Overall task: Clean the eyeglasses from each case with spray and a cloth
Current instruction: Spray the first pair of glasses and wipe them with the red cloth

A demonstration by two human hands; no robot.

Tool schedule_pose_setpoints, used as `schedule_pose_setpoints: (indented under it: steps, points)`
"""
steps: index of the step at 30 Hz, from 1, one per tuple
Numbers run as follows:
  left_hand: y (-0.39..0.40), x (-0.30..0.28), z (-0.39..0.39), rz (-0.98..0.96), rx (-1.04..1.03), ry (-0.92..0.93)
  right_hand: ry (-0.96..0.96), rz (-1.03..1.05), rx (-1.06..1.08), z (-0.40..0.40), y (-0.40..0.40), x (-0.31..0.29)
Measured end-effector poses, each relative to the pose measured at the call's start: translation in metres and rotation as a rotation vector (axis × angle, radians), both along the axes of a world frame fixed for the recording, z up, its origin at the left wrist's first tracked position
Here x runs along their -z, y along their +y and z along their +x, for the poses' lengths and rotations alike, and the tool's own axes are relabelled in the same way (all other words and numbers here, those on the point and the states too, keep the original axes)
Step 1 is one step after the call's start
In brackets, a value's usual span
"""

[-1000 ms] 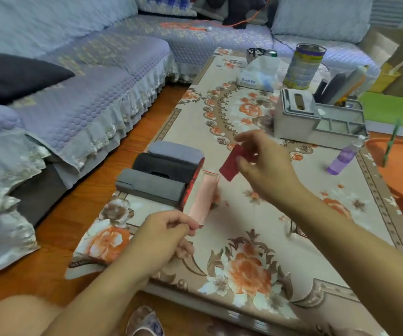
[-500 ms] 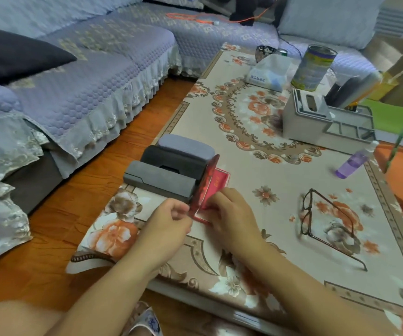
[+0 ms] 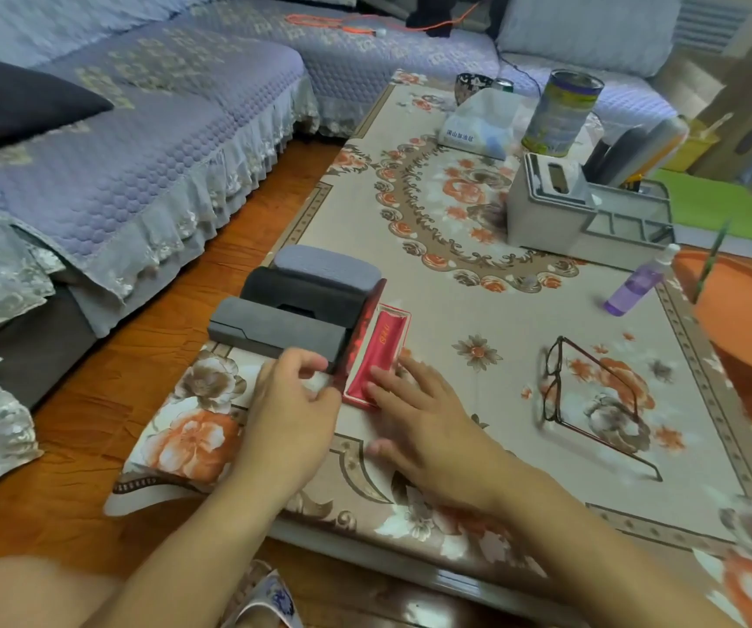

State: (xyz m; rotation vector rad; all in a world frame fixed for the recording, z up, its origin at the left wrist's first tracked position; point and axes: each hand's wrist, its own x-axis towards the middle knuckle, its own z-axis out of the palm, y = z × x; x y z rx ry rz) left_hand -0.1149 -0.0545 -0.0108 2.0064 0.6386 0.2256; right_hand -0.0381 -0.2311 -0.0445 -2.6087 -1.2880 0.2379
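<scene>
An open red glasses case (image 3: 367, 330) lies on the floral table at the near left, its lid standing upright. A red cloth (image 3: 376, 358) lies inside it. My left hand (image 3: 290, 403) pinches the near end of the lid. My right hand (image 3: 424, 414) rests flat, fingertips on the cloth in the case. A pair of dark-framed eyeglasses (image 3: 591, 396) lies unfolded on the table to the right. A purple spray bottle (image 3: 636, 283) lies further right. Three closed cases, grey (image 3: 274, 328), black (image 3: 306, 294) and blue-grey (image 3: 324, 265), sit side by side left of the red one.
A grey desk organizer (image 3: 582, 210), a tissue pack (image 3: 478, 124) and a tin can (image 3: 562, 113) stand at the table's far end. A lavender sofa (image 3: 138, 129) runs along the left. An orange stool (image 3: 750, 310) is at the right edge.
My right hand held the red cloth up, then brought it down into the open red case. The eyeglasses came into view on the table. My left hand stays on the lid.
</scene>
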Motion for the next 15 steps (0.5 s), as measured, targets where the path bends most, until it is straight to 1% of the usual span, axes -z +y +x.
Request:
schedule_pose_setpoints:
  steps: [1, 2, 4, 5, 7, 9, 11, 13, 14, 15]
  points:
    - [-0.006, -0.003, 0.0, 0.056, -0.005, -0.053, 0.038, 0.034, 0.008, -0.001, -0.009, -0.003]
    - [-0.013, -0.007, 0.0, 0.108, 0.0, -0.116, 0.06, 0.11, 0.045, -0.003, -0.018, -0.007]
    - [-0.028, -0.012, 0.001, 0.146, 0.057, -0.22, 0.049, 0.32, 0.21, -0.002, -0.041, -0.016]
    - [-0.037, -0.013, 0.003, 0.148, 0.114, -0.241, -0.018, 0.407, 0.326, 0.003, -0.056, -0.02]
    - [-0.057, -0.009, 0.01, 0.158, 0.266, -0.225, -0.155, 0.464, 0.599, 0.022, -0.098, -0.029]
    - [-0.076, -0.003, 0.017, 0.196, 0.43, -0.153, -0.166, 0.393, 0.813, 0.044, -0.137, -0.044]
    - [-0.098, 0.004, 0.023, 0.281, 0.573, -0.103, -0.063, 0.227, 0.954, 0.064, -0.171, -0.054]
    - [-0.119, 0.011, 0.028, 0.385, 0.672, -0.099, 0.108, 0.103, 0.986, 0.075, -0.192, -0.051]
    - [-0.129, 0.013, 0.029, 0.405, 0.699, -0.096, 0.177, 0.084, 0.971, 0.078, -0.2, -0.047]
    - [-0.139, 0.016, 0.031, 0.41, 0.718, -0.084, 0.196, 0.07, 0.952, 0.08, -0.205, -0.043]
